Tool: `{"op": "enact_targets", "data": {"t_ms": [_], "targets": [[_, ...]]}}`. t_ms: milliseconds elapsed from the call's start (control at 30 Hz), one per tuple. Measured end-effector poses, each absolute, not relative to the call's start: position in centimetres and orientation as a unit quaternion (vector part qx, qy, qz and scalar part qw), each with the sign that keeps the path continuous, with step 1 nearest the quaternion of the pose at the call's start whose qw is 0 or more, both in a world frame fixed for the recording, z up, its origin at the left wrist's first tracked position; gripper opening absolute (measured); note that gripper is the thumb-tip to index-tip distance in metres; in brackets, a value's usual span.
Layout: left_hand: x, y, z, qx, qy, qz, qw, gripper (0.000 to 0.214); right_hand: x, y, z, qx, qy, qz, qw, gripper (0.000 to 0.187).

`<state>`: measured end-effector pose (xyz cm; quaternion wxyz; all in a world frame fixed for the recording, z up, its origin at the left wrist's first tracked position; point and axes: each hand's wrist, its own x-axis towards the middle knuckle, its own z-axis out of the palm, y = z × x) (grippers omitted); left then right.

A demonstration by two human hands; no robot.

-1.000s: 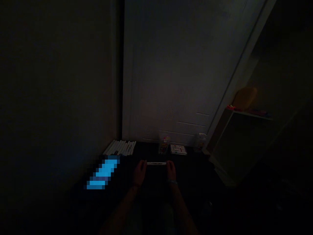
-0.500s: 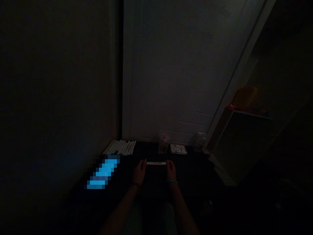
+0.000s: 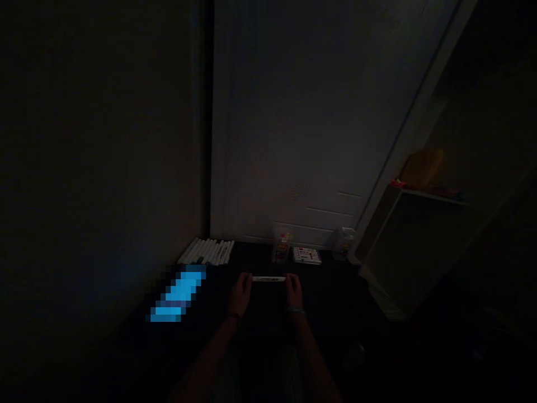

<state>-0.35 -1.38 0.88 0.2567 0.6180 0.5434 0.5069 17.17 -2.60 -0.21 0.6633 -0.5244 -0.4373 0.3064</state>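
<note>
A white marker pen [image 3: 269,279] with dark print along its barrel lies level between my two hands, above the dark table. My left hand [image 3: 240,293] is closed on its left end, and my right hand [image 3: 294,291] pinches the right end. Beyond my left hand, a row of white marker pens [image 3: 210,252] rests side by side at the back left of the table. Farther back, past the held pen, lies a flat pack of marker pens [image 3: 306,256]. The dim light hides the detail of my fingers.
Left of my hands is a bright blue, pixelated screen-like shape [image 3: 178,294]. Two clear plastic containers, one left [image 3: 281,248] and one right [image 3: 344,244], stand along the back by a pale panel [image 3: 289,123]. A shelf unit [image 3: 419,246] stands at right, a yellowish object [image 3: 423,167] on top.
The held marker pen has turned slightly, so more dark print on its barrel faces me. Both hands keep their grip and have hardly moved; the view has shifted a little.
</note>
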Motion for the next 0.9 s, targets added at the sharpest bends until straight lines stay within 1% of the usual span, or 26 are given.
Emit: {"op": "enact_targets", "data": {"t_ms": [200, 500, 900], "targets": [[-0.25, -1.51, 1.13, 0.603, 0.544, 0.516, 0.274, 0.034, 17.25, -2.65, -0.02, -0.519, -0.448, 0.308, 0.659, 0.034], [-0.28, -1.45, 1.04, 0.607, 0.544, 0.515, 0.266, 0.033, 17.27, -2.58, -0.13, -0.53, -0.435, 0.323, 0.653, 0.035], [-0.23, -1.43, 1.04, 0.601, 0.541, 0.521, 0.272, 0.036, 17.31, -2.4, -0.35, -0.536, -0.435, 0.308, 0.654, 0.033]]}}
